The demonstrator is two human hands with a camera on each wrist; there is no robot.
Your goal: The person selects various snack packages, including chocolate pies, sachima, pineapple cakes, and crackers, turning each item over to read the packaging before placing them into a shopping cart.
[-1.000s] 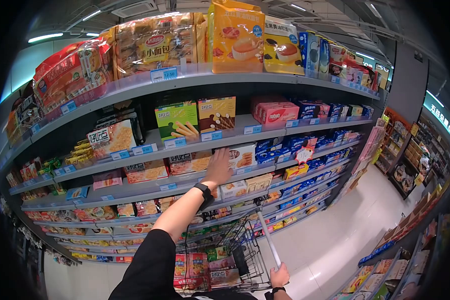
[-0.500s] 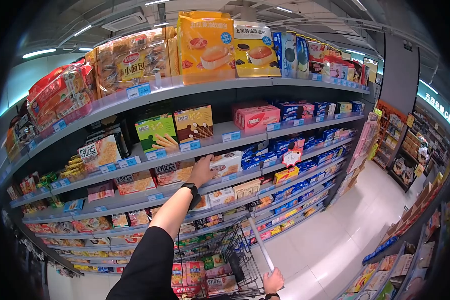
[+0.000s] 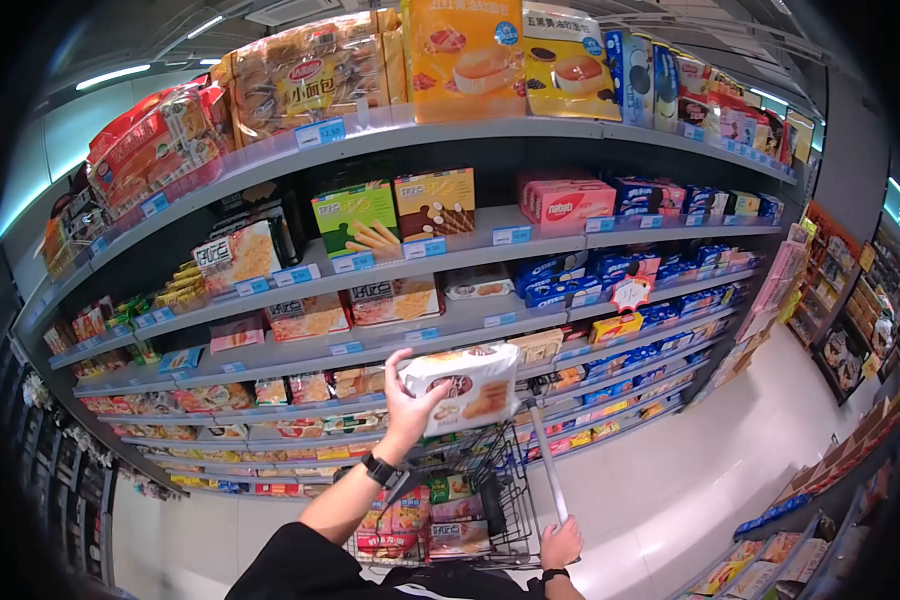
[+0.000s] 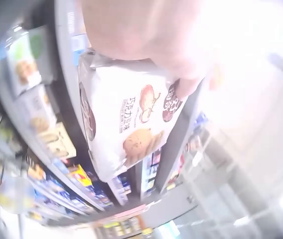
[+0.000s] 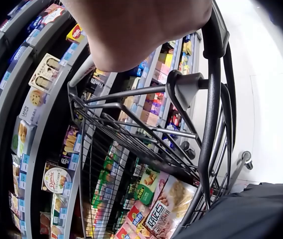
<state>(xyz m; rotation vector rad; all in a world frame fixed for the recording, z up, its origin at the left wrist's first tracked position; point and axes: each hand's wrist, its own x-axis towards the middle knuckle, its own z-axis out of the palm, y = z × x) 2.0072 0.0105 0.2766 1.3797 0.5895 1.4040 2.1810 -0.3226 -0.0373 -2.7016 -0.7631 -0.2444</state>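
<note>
A white pack of cookies [image 3: 478,388] is gripped by my left hand [image 3: 406,412], thumb across its printed front, in front of the shelves and above the shopping cart. In the left wrist view the same pack [image 4: 126,114] shows cookie pictures, with fingers at its upper edge. My right hand [image 3: 561,543] is wrapped around the grey handle [image 3: 545,460] of the cart [image 5: 131,107]. Inside the cart lie red bags [image 3: 390,515] and a white-and-red snack pack [image 5: 169,208].
Long grey shelves [image 3: 450,328] of packaged snacks stretch across the front. Another white pack [image 3: 478,284] lies on the shelf beside blue cookie packs [image 3: 555,280]. A pale tiled floor [image 3: 660,490] runs along the right, bordered by another display [image 3: 770,560].
My left hand has taken the white cookie pack off the shelf and brought it down and back over the cart. The right hand stays on the handle.
</note>
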